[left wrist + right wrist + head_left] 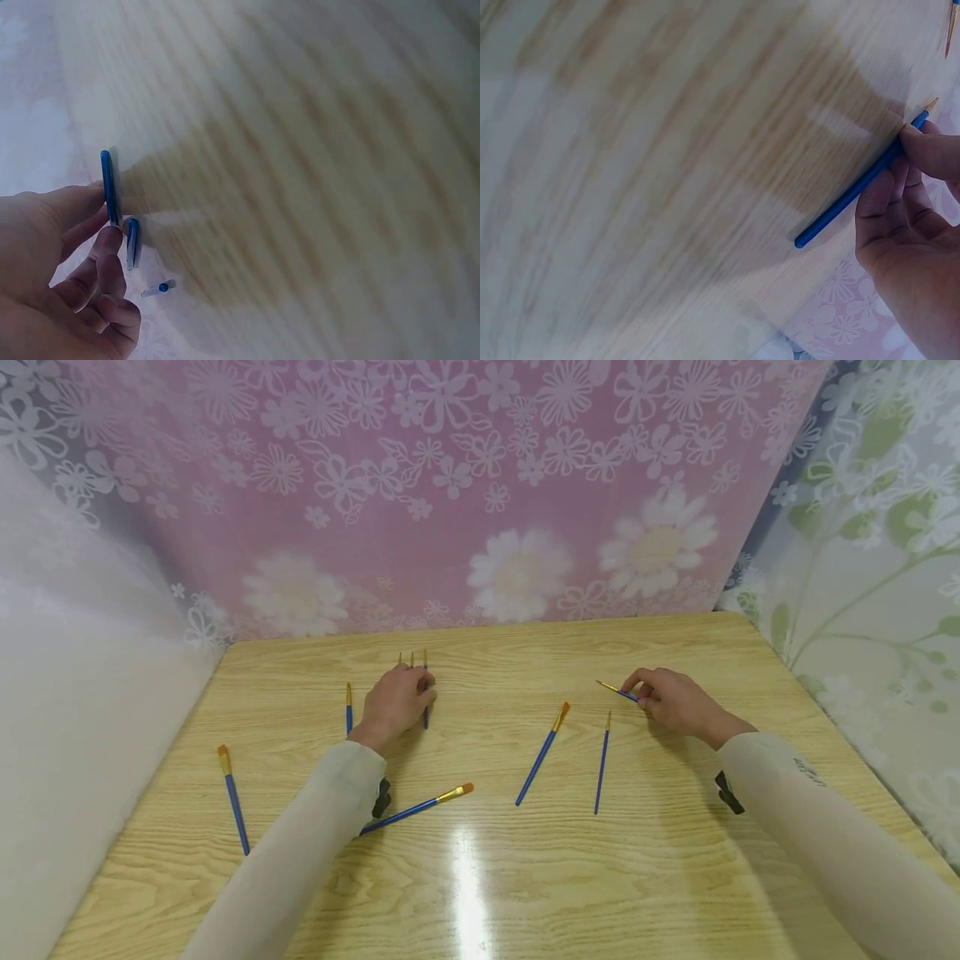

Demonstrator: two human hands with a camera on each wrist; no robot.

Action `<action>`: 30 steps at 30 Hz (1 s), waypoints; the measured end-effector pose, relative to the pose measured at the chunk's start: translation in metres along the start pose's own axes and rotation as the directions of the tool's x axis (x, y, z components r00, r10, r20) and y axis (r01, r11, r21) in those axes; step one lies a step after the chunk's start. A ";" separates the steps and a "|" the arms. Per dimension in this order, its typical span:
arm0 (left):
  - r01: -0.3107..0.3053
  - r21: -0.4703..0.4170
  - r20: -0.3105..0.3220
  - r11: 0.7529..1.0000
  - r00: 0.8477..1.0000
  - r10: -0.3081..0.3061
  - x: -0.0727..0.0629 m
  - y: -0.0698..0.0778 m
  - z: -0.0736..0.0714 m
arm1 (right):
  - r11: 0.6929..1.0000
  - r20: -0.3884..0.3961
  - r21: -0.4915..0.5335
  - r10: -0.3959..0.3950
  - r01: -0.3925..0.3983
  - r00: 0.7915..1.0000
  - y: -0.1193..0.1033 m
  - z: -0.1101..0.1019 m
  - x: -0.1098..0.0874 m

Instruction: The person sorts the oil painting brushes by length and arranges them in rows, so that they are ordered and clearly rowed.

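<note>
Toward the back left of the table, my left hand (395,702) pinches a thin blue-handled paintbrush (426,717) between thumb and fingers. The tips of two more thin paintbrushes (412,657) poke out behind that hand, which hides most of them; their blue handles lie beside the fingers in the left wrist view. At the right, my right hand (677,702) holds another thin paintbrush (847,196) by its blue handle, the bristles pointing left in the head view. Just left of the right hand lies a thin paintbrush (603,764).
A flat paintbrush (542,756) lies slanted mid-table. Another flat one (420,808) lies partly under the left forearm. Farther left are a wide paintbrush (234,797) and one (348,706) partly behind the left wrist. The wooden table (480,877) meets patterned curtains at its back.
</note>
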State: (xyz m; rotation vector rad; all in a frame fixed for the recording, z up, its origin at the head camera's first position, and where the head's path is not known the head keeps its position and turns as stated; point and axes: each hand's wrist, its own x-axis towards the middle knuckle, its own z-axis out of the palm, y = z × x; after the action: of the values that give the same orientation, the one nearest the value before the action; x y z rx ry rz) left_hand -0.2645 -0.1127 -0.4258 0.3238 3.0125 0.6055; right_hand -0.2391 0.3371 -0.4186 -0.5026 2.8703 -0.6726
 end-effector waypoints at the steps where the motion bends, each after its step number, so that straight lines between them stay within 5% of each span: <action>1: -0.002 0.004 0.001 1.000 1.000 0.002 0.000 0.000 0.000 | 1.000 -0.001 -0.001 -0.001 0.001 1.000 0.000 0.000 0.000; 18: -0.006 -0.061 -0.033 0.998 0.999 0.004 -0.002 -0.006 -0.006 | 1.000 -0.005 0.001 0.006 -0.006 1.000 0.001 -0.001 0.000; 30: 0.060 -0.085 -0.027 0.995 0.998 -0.063 -0.020 -0.051 -0.038 | 0.999 0.009 0.033 0.014 -0.015 1.000 0.001 0.000 0.000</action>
State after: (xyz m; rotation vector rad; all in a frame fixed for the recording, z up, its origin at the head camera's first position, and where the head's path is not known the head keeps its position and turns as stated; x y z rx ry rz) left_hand -0.2578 -0.1768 -0.4106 0.2185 3.0015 0.7350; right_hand -0.2389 0.3378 -0.4186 -0.4783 2.8466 -0.7130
